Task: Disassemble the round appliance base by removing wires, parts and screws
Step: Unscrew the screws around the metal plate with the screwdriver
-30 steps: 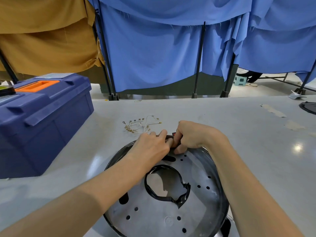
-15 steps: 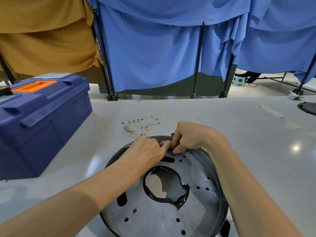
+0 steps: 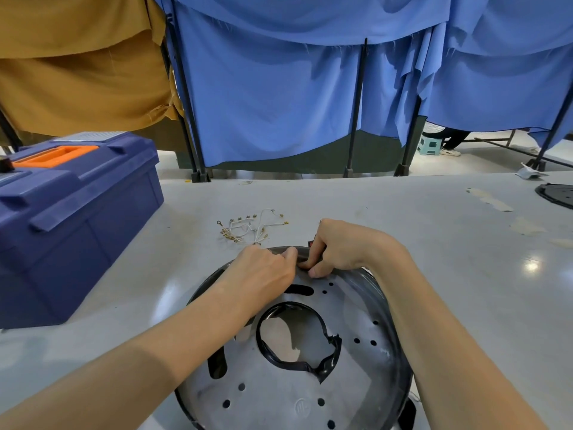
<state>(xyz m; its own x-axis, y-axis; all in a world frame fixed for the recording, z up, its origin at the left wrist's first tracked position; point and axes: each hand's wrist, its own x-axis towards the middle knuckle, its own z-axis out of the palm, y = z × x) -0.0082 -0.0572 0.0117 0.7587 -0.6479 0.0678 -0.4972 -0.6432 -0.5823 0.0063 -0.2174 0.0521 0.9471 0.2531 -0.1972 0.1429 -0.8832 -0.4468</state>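
The round appliance base (image 3: 279, 395), a grey metal disc with a dark rim, several holes and a jagged central opening, lies flat on the table right in front of me. My left hand (image 3: 263, 271) grips the base's far rim with curled fingers. My right hand (image 3: 338, 246) pinches a small dark part with a red spot (image 3: 311, 243) at that same far rim, just beside my left fingers. A bundle of thin white wires with brass terminals (image 3: 251, 228) lies on the table beyond the base.
A blue toolbox (image 3: 71, 218) with an orange handle stands on the table at the left. Another dark round part (image 3: 558, 195) lies at the table's far right edge. Blue and ochre curtains hang on black stands behind the table.
Both hands stay at the far rim of the base; the left fingers have shifted slightly along the rim. The base has barely moved.
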